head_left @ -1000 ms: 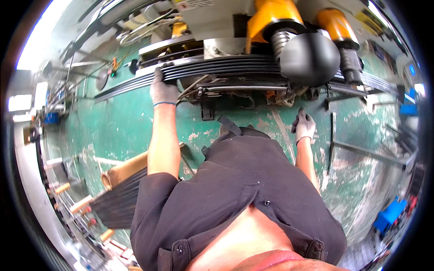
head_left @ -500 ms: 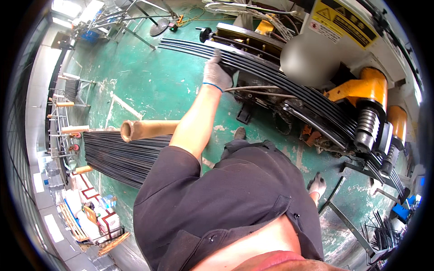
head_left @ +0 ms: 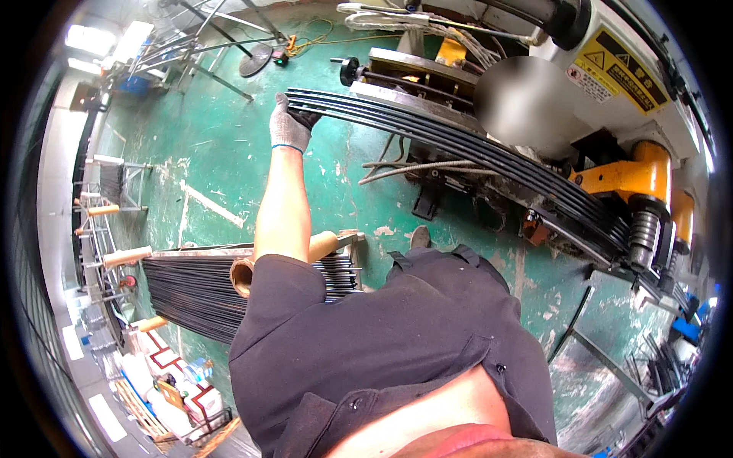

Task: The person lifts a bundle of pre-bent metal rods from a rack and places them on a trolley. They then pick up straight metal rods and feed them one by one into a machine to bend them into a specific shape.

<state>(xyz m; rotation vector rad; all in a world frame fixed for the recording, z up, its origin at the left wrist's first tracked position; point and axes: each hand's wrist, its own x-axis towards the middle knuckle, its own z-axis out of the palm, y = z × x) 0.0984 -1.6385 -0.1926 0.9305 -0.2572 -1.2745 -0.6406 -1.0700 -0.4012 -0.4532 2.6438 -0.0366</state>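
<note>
Several long black rods point(head_left: 427, 128) lie side by side across the machine, running from the upper middle to the roller parts at the right. At their left end is my left hand point(head_left: 292, 126), in a pale glove with a dark palm. Its thumb stands by the rod tips and its fingers curl beneath, closed on the rods. My right hand is out of view. An orange machine arm point(head_left: 630, 174) with a ribbed dark cylinder point(head_left: 646, 233) sits over the far right of the rods.
Below my left forearm, a rack holds a large bundle of black rods point(head_left: 191, 299), with a cardboard tube point(head_left: 322, 244) over it. A handwheel point(head_left: 350, 72) juts from the machine. Metal stands point(head_left: 221, 76) rise at upper left. An angled metal frame point(head_left: 607, 366) is at lower right.
My left hand has slid left along the rods to their end. My right hand, seen low at the right before, has left the view. The view has shifted slightly.
</note>
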